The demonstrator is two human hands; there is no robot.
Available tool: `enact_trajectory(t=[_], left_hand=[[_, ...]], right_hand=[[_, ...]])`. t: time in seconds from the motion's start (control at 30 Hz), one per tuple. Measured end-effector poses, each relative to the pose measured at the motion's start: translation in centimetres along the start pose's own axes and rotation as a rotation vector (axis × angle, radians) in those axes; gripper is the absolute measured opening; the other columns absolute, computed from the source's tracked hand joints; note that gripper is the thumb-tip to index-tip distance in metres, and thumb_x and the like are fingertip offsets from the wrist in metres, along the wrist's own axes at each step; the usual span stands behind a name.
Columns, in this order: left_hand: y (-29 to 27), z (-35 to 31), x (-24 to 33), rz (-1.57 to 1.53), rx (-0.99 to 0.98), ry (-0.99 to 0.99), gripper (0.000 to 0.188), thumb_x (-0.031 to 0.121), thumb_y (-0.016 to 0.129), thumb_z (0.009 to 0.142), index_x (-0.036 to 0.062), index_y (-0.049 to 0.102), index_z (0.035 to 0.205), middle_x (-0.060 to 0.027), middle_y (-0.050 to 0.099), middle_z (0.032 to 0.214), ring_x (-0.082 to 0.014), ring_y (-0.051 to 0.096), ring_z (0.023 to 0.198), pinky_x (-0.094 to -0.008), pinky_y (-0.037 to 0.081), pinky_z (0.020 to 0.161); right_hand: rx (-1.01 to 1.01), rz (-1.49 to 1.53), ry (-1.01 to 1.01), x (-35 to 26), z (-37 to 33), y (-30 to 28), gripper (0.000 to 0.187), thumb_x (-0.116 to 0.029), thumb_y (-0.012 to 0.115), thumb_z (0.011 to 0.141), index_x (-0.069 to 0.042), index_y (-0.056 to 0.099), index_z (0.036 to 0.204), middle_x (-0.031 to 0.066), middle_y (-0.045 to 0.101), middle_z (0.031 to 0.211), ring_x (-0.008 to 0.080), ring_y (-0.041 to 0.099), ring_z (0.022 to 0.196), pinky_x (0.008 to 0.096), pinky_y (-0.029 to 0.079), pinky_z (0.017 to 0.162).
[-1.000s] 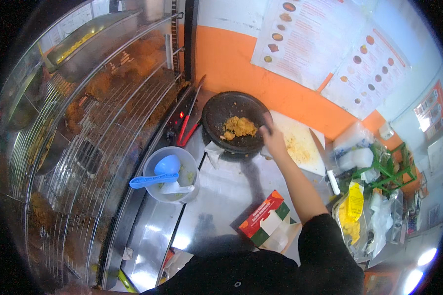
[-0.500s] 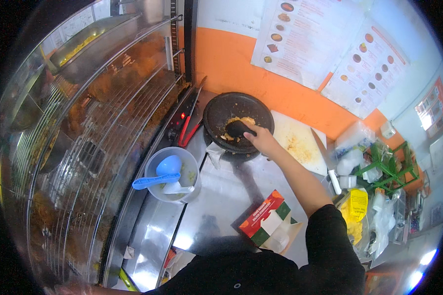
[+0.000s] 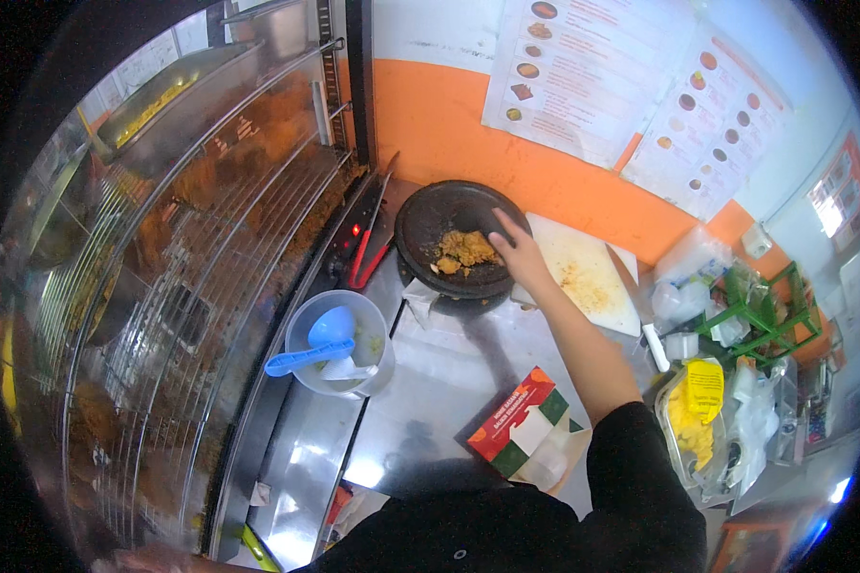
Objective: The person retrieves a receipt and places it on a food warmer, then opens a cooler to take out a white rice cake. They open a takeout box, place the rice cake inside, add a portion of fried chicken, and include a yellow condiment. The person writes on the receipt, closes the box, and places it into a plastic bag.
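My right hand (image 3: 519, 250) is over the right side of a dark stone mortar (image 3: 414, 222). Its thumb and fingers are around the dark handle of a stone pestle (image 3: 476, 218), which blends into the bowl. A crushed orange-brown mass of food (image 3: 466, 248) lies in the mortar, left of my fingertips, with small pieces toward the near side. My left hand (image 3: 139, 559) is at the lower left rim, beside the foot of the wire-shelved display case (image 3: 210, 315); its fingers are blurred.
A white tub (image 3: 377, 377) with a blue ladle (image 3: 308, 357) stands left. Red-handled tongs (image 3: 365, 263) lie beside the mortar. Rightward are a stained white cutting board (image 3: 583, 272), a knife (image 3: 654, 346), a green rack (image 3: 769, 310) and a yellow-filled container (image 3: 690, 430). A red-green box (image 3: 526, 420) sits nearer me.
My right hand has risen from the middle of the mortar toward its far right side, with the pestle. More of the crushed food is now uncovered. My view has shifted slightly.
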State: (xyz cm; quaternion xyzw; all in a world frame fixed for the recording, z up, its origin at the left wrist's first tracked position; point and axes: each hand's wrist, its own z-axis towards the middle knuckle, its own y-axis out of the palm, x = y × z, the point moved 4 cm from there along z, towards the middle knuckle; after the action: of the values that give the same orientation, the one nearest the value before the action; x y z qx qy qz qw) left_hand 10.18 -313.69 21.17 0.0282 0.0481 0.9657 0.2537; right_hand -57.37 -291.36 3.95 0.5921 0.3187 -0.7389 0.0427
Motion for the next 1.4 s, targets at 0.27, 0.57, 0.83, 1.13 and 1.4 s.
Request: enact_trajectory(t=[0.27,0.57,0.83,1.13,1.4], left_hand=[[10.6,-1.7,24.0,-1.093,-0.612,0.056,0.046,0.048,0.055,0.087,0.0055,0.067,0.102,-0.0148,0.067,0.1,-0.0303,0.063,0.097,-0.0475,0.049,0.091],[22.1,-17.7,54.1,-1.108,-1.65,1.051,0.029,0.023,0.059,0.089,0.0084,0.063,0.113,-0.0164,0.063,0.109,-0.0341,0.061,0.1,-0.0428,0.049,0.088],[24.0,-24.0,57.3,-1.082,-1.709,1.055,0.025,0.023,0.059,0.087,0.0067,0.065,0.104,-0.0204,0.063,0.106,-0.038,0.061,0.102,-0.0447,0.049,0.091],[25.7,-26.7,58.7,-0.969,-1.806,0.986,0.032,0.031,0.057,0.09,0.0056,0.067,0.107,-0.0225,0.062,0.111,-0.0384,0.059,0.105,-0.0454,0.047,0.091],[26.7,-24.8,60.0,-1.282,-2.121,0.139,0.031,0.036,0.056,0.094,0.0068,0.067,0.095,-0.0127,0.068,0.09,-0.0249,0.065,0.08,-0.0368,0.05,0.081]], right_hand=[[0.208,-0.733,0.045,3.8,-2.3,-5.0,0.089,-0.033,0.068,0.084,-0.026,0.011,0.152,0.0176,0.068,0.096,0.0346,0.067,0.081,0.0428,0.052,0.069],[0.204,-0.79,-0.078,6.4,-3.6,-4.1,0.092,-0.033,0.068,0.083,-0.025,0.008,0.152,0.0161,0.063,0.095,0.0361,0.065,0.075,0.0442,0.052,0.063],[0.256,-0.613,-0.009,8.1,-4.2,-4.2,0.087,-0.033,0.064,0.086,-0.023,0.008,0.152,0.0179,0.064,0.098,0.0367,0.065,0.076,0.0447,0.053,0.064],[0.212,-0.522,0.097,8.4,-4.2,-4.3,0.082,-0.032,0.06,0.091,-0.022,0.006,0.152,0.0221,0.064,0.106,0.0404,0.064,0.085,0.0453,0.052,0.072],[0.257,-0.21,0.198,9.6,-3.6,-4.3,0.08,-0.033,0.06,0.092,-0.023,0.008,0.152,0.0247,0.065,0.104,0.0379,0.065,0.087,0.043,0.05,0.076]])
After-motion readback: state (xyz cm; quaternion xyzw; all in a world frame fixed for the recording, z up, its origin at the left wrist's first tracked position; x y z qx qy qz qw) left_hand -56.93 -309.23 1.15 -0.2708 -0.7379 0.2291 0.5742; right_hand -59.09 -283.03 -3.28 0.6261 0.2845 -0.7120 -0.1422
